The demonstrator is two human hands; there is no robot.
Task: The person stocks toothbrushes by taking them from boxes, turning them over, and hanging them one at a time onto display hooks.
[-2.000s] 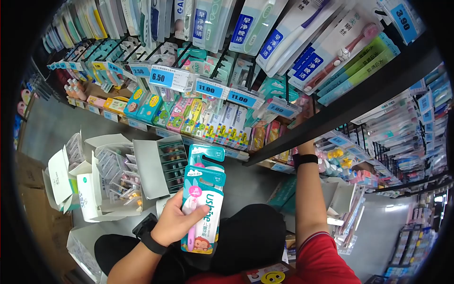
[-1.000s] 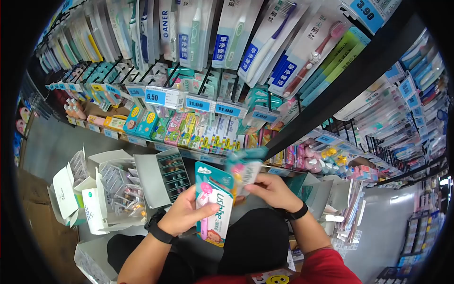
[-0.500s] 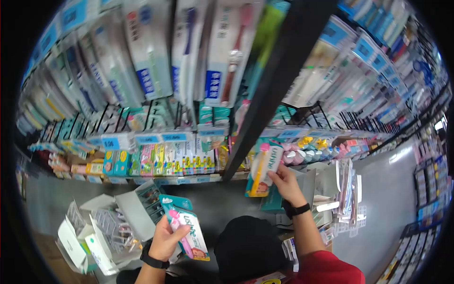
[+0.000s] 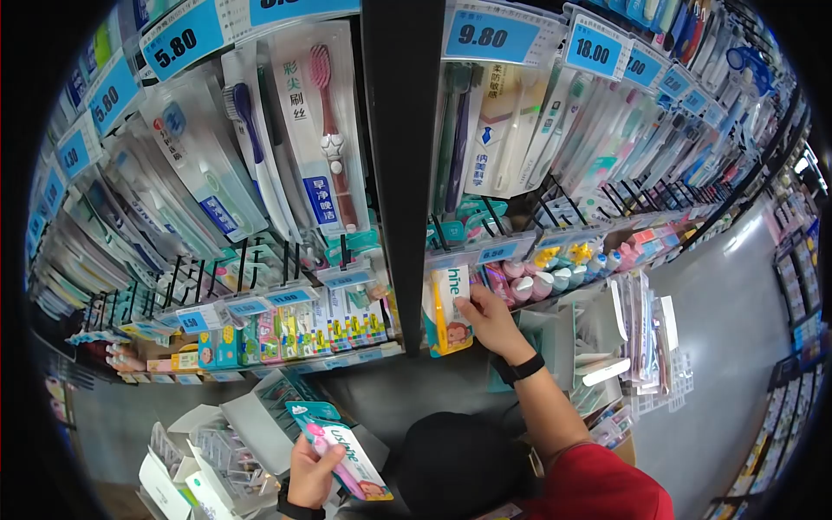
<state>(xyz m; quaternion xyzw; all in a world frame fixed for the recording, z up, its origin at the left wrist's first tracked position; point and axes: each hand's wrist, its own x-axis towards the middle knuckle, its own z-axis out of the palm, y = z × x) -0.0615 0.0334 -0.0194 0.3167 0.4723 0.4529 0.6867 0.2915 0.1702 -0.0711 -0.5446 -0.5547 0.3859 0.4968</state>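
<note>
My right hand grips the edge of a blister-packed toothbrush with an orange-yellow handle and a cartoon face on its card. That pack is raised at the lower shelf, just right of the black upright post. Lower down, my left hand is closed on another packed toothbrush, a pink one on a white and teal card, with the thumb across its front. This pack lies tilted above the floor, beside an open carton.
Packed toothbrushes hang on hooks above, under blue price tags. Small boxes and pastel bottles line the lower shelf. Open cartons stand on the left; more packs fill a box on the right. A black rounded shape is at bottom centre.
My view has turned, so the post now stands nearly upright. My right hand has brought the yellow toothbrush pack closer to the lower shelf. Both hands keep their packs.
</note>
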